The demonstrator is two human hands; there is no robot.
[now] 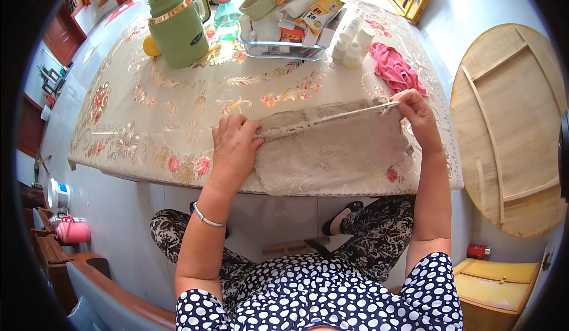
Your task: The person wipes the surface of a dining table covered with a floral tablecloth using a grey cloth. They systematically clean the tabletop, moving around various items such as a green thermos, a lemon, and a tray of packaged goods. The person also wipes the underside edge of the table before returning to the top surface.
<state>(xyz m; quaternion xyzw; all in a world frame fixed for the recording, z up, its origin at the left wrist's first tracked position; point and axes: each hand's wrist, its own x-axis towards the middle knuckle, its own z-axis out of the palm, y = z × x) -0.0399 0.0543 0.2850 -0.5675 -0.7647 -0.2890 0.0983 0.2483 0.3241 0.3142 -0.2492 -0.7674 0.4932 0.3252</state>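
A grey fuzzy towel (332,153) lies folded on the near edge of a table covered with a floral cloth (148,129). My left hand (234,147) grips the towel's left end, thumb on its upper edge. My right hand (418,114) pinches the towel's far right corner and lifts the top layer slightly, so its edge runs taut between both hands. A silver bangle sits on my left wrist.
Behind the towel lie a pink cloth (394,67), white bottles (352,46), a wire tray (284,49) of packets, a spray bottle (226,16) and a green thermos jug (178,25). A round wooden tabletop (510,129) leans at the right. A pink jug (72,231) stands low at the left.
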